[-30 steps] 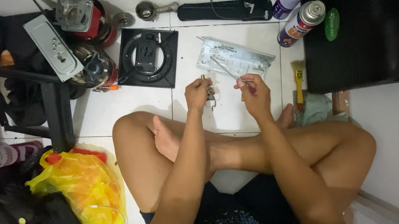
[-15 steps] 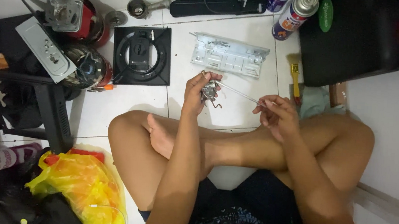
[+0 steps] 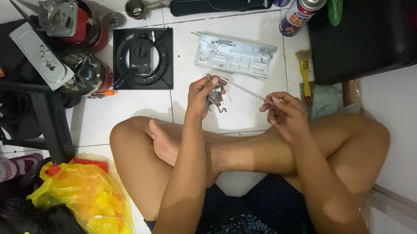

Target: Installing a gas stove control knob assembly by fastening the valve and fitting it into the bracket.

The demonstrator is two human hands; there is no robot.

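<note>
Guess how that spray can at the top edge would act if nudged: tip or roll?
The spray can looks tall and narrow, so a nudge would probably tip it. Its round body would then likely roll on the smooth tiled floor, perhaps stopping against the black case beside it. Its weight cannot be judged.

single head-mounted view, aimed steeply down from above the seated person's crossed legs onto the white tiled floor (image 3: 248, 115). near range: forearms fill the lower frame, the left hand (image 3: 201, 94) and right hand (image 3: 287, 112) sit mid-frame, floor clutter lines the top edge.
</note>
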